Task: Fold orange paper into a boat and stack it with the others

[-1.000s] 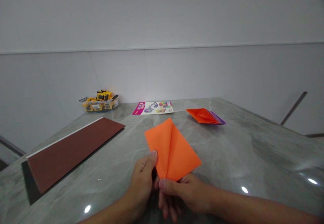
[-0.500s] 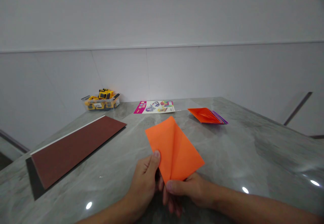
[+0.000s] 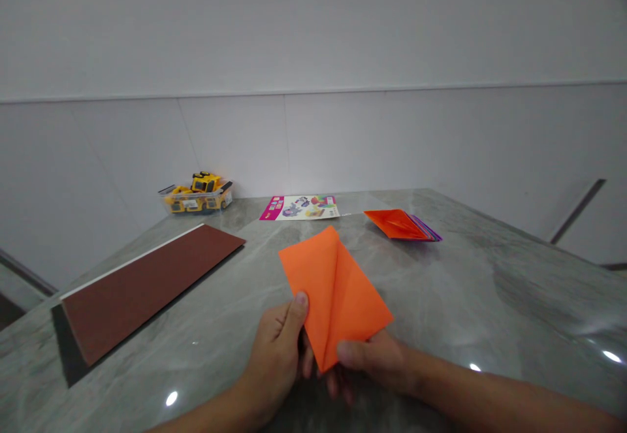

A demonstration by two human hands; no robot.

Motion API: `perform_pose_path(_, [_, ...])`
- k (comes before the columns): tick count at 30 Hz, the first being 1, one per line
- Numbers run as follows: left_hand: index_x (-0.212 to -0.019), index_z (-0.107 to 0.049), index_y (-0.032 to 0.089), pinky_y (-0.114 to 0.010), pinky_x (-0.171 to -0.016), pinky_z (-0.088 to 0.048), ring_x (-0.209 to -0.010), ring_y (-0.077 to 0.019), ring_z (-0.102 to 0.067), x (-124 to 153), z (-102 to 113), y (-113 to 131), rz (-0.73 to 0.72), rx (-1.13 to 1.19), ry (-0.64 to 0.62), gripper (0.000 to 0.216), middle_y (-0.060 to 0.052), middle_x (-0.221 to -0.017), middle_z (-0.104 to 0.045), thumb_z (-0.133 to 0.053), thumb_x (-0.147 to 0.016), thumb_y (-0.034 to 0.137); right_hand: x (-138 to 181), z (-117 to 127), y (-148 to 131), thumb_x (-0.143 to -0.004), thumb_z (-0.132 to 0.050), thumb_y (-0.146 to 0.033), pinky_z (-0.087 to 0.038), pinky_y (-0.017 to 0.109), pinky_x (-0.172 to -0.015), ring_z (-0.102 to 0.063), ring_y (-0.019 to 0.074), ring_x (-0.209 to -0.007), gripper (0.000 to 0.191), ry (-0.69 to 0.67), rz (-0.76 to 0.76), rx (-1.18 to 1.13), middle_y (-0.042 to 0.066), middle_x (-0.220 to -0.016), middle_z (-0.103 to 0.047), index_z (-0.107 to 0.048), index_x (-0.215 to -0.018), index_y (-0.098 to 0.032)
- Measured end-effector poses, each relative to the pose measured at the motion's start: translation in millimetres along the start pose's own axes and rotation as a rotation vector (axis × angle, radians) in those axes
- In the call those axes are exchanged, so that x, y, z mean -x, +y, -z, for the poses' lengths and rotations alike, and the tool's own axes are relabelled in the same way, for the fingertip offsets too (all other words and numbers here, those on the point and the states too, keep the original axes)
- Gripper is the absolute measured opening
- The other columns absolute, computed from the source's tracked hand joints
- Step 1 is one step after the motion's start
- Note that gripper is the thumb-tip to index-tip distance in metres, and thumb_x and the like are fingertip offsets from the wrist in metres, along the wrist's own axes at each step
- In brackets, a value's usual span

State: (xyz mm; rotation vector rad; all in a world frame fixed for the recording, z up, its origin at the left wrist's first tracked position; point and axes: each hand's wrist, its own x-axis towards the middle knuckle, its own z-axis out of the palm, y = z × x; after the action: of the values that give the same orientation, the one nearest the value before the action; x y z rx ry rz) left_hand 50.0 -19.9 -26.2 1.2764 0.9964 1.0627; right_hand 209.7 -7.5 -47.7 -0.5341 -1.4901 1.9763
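Observation:
Between my hands is a folded orange sheet of paper [image 3: 313,276], held up above the grey table. A crease runs down it from the top corner to the bottom point, with a folded flap on its right side. My left hand [image 3: 279,348] pinches its left edge, thumb on top and fingers behind. My right hand [image 3: 377,361] grips the lower right edge near the bottom point, its thumb lying on the flap. The fingers of both hands are partly hidden under the paper.
A stack of coloured folded paper [image 3: 404,226], orange on top, lies at the back right. Behind the hands is a printed sheet [image 3: 300,208]. A clear plastic box [image 3: 196,201] of yellow toy vehicles stands back left. A dark brown board [image 3: 151,289] lies left on the grey table [image 3: 465,289].
My right thumb has shifted right and slightly up from the bottom point, so more of the paper's tip shows. The paper has moved slightly left and down.

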Motion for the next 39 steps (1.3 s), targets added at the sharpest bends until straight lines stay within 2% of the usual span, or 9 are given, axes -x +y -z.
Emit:
perform_pose_path(4, [-0.043,-0.046,0.021,-0.022,-0.040,-0.029,-0.030,-0.0092,-0.037,0,11,4,-0.114,-0.200,0.161,0.061,0.003,-0.028,-0.039,-0.038,-0.089,0.059,-3,12,-9,-0.076,-0.062,-0.052,-0.047,0.023,-0.047,-0.060,0.0153,-0.054,0.044,0.182,0.143,-0.221,0.008,-0.072,-0.067,-0.070,-0.091,-0.011])
perform_pose_path(7, [-0.040,-0.042,0.023,-0.022,-0.039,-0.029,-0.028,-0.0089,-0.033,0,15,4,-0.132,-0.301,0.160,0.061,0.003,-0.026,-0.038,-0.036,-0.090,0.057,-6,19,-21,-0.077,-0.062,-0.044,-0.052,0.030,-0.061,-0.065,0.0201,-0.069,0.040,0.294,0.187,-0.173,0.010,-0.089,-0.069,-0.068,-0.102,-0.013])
perform_pose_path(12, [-0.042,-0.047,0.021,-0.020,-0.040,-0.032,-0.029,-0.0088,-0.039,-4,15,1,-0.112,-0.371,0.116,0.060,0.002,-0.029,-0.045,-0.034,-0.091,0.053,-10,24,-21,-0.069,-0.074,-0.042,-0.048,0.042,-0.087,-0.059,0.0257,-0.101,0.082,0.666,0.180,0.357,0.012,-0.118,-0.058,-0.037,-0.138,-0.019])
perform_pose_path(15, [-0.038,-0.044,0.021,-0.020,-0.035,-0.028,-0.025,-0.0081,-0.035,-11,12,-2,0.039,-0.305,0.052,0.064,0.001,-0.027,-0.043,-0.032,-0.090,0.055,-6,20,-19,-0.071,-0.073,-0.035,-0.040,0.047,-0.099,-0.048,0.0277,-0.117,0.078,0.806,0.235,0.820,0.013,-0.130,-0.047,-0.037,-0.138,-0.021])
perform_pose_path(20, [-0.035,-0.046,0.020,-0.020,-0.031,-0.025,-0.023,-0.0082,-0.034,-15,10,-5,0.155,-0.195,-0.025,0.066,0.000,-0.027,-0.044,-0.034,-0.087,0.059,3,7,-25,-0.076,-0.068,-0.020,-0.040,0.043,-0.099,-0.050,0.0249,-0.112,0.036,0.605,0.410,1.122,0.009,-0.116,-0.055,-0.060,-0.110,-0.021])
perform_pose_path(25, [-0.042,-0.052,0.020,-0.020,-0.040,-0.036,-0.030,-0.0106,-0.047,-8,11,-1,-0.084,-0.332,0.127,0.063,-0.002,-0.031,-0.053,-0.034,-0.092,0.052,1,1,-25,-0.078,-0.068,-0.028,-0.042,0.025,-0.055,-0.052,0.0126,-0.060,0.013,0.617,0.228,0.841,0.000,-0.068,-0.059,-0.060,-0.081,-0.018])
perform_pose_path(30, [-0.042,-0.053,0.021,-0.021,-0.047,-0.042,-0.033,-0.0115,-0.051,-5,12,1,-0.219,-0.444,0.187,0.061,-0.002,-0.033,-0.056,-0.034,-0.095,0.043,-3,2,-20,-0.079,-0.067,-0.038,-0.033,0.020,-0.042,-0.046,0.0081,-0.045,0.030,0.576,0.089,0.628,-0.003,-0.050,-0.054,-0.057,-0.061,-0.017])
perform_pose_path(34, [-0.042,-0.055,0.019,-0.022,-0.046,-0.041,-0.037,-0.0120,-0.051,-7,14,0,-0.252,-0.353,0.359,0.061,-0.002,-0.036,-0.056,-0.035,-0.096,0.042,-5,5,-14,-0.078,-0.063,-0.055,-0.032,0.018,-0.036,-0.046,0.0077,-0.036,0.048,0.413,-0.123,0.503,-0.001,-0.043,-0.052,-0.056,-0.053,-0.014])
perform_pose_path(39, [-0.047,-0.055,0.018,-0.022,-0.042,-0.040,-0.037,-0.0124,-0.050,-6,10,-4,-0.176,-0.108,0.299,0.058,-0.002,-0.038,-0.056,-0.038,-0.095,0.047,-7,3,-12,-0.077,-0.066,-0.054,-0.033,0.014,-0.036,-0.052,0.0056,-0.041,0.043,0.138,-0.086,0.285,0.000,-0.062,-0.062,-0.067,-0.086,-0.012])
